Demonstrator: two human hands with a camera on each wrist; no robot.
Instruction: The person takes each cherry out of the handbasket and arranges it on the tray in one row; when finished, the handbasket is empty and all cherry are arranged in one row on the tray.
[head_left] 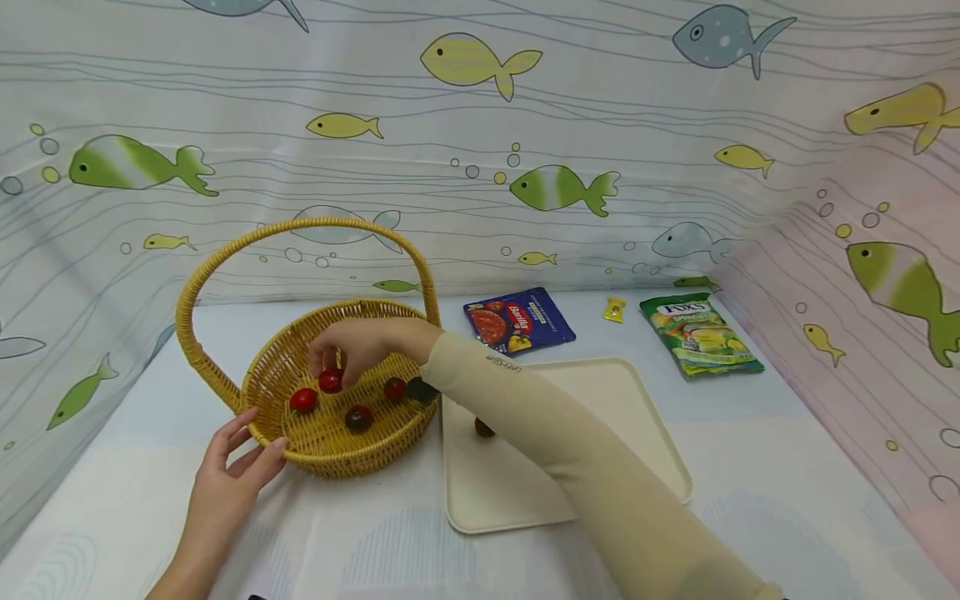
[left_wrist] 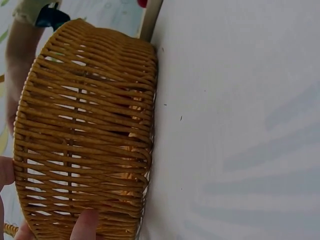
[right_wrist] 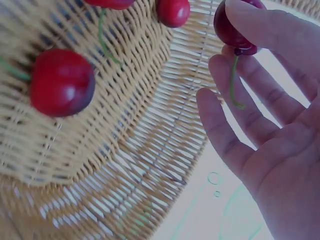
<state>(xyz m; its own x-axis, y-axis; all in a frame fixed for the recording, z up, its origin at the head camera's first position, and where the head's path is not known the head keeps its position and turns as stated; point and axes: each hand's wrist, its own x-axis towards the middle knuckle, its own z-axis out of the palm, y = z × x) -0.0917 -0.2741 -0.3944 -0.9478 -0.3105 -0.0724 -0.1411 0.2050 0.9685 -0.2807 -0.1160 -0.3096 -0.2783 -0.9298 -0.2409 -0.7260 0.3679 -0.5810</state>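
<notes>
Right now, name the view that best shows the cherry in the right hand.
The right wrist view: the cherry in the right hand looks large there, its green stem plain, though the thumb covers part. The head view shows it small, no stem discernible; the left wrist view doesn't show it.

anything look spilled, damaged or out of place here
Nothing looks spilled or damaged; the basket stands upright with red fruits inside. The one slightly odd thing is a small yellow packet, lying alone on the table between the blue pouch and green bag, perhaps a stray.
</notes>
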